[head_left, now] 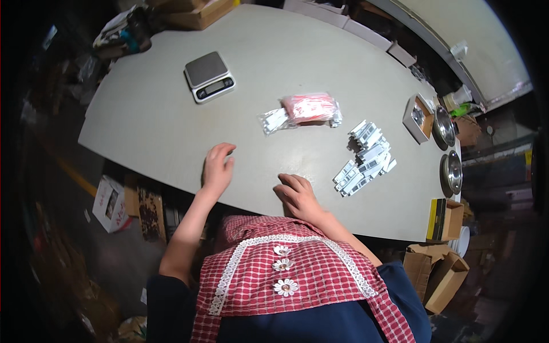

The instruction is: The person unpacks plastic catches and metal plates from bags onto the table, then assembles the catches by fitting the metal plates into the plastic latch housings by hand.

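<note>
My left hand (217, 170) rests on its side at the table's near edge, fingers loosely bent, thumb apart, holding nothing. To its right, my right hand (299, 195) lies palm down on the tabletop with its fingers spread and nothing in it. Beyond both hands is a clear plastic bag (310, 108) of red and white contents, with a smaller clear bag (275, 120) of white pieces against its left end. A loose pile of light grey slotted strips (372, 154) lies to the right of my right hand. Neither hand touches the bags or the pile.
A kitchen scale (209, 76) stands at the far left of the grey table (154, 131). Along the right edge are an open box (419, 118) of small parts, two metal bowls (453, 172) and a yellow-black box (436, 219). Cardboard boxes (440, 280) stand below.
</note>
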The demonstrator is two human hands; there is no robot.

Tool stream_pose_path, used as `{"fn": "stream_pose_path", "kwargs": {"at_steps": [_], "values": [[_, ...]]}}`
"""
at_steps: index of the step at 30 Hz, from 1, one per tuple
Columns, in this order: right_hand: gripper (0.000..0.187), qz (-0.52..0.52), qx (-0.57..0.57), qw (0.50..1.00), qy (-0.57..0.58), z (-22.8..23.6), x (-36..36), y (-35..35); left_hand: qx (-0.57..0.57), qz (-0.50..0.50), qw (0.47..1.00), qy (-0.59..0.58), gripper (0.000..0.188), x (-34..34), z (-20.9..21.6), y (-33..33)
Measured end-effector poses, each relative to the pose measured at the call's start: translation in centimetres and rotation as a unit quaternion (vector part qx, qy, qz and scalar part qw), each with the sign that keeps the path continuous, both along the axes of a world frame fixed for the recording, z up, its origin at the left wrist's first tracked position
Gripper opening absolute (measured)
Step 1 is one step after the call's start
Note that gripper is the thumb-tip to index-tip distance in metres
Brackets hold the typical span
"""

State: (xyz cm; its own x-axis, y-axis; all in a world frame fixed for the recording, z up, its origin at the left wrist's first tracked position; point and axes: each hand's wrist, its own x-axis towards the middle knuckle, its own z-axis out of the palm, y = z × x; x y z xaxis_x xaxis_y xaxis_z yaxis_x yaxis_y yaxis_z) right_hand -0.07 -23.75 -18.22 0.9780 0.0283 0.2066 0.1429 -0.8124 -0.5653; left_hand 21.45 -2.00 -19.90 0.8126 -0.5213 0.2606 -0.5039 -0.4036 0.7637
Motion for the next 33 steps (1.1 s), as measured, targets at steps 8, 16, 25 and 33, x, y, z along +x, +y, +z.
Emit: {"fn": "stream_pose_path", "kwargs": {"at_steps": [8,16,25,33], "values": [[0.045,-0.197,-0.045,0.979,0.010,0.1,-9.4,-7.3,0.155,-0.132,0.962,-0.180,0.086,2.8,0.4,-14.6],[0.034,-0.358,-0.054,0.930,-0.068,-1.2,-8.7,-13.5,0.283,-0.107,0.944,-0.128,0.091,4.5,3.2,-26.4],[0.024,-0.422,-0.040,0.896,-0.132,-3.0,-8.5,-12.9,0.077,-0.304,0.921,-0.233,0.077,4.7,2.0,-14.7],[0.052,-0.242,0.063,0.963,-0.100,1.6,0.5,-10.3,0.191,-0.195,0.913,-0.304,0.081,7.2,5.2,-6.3]]}}
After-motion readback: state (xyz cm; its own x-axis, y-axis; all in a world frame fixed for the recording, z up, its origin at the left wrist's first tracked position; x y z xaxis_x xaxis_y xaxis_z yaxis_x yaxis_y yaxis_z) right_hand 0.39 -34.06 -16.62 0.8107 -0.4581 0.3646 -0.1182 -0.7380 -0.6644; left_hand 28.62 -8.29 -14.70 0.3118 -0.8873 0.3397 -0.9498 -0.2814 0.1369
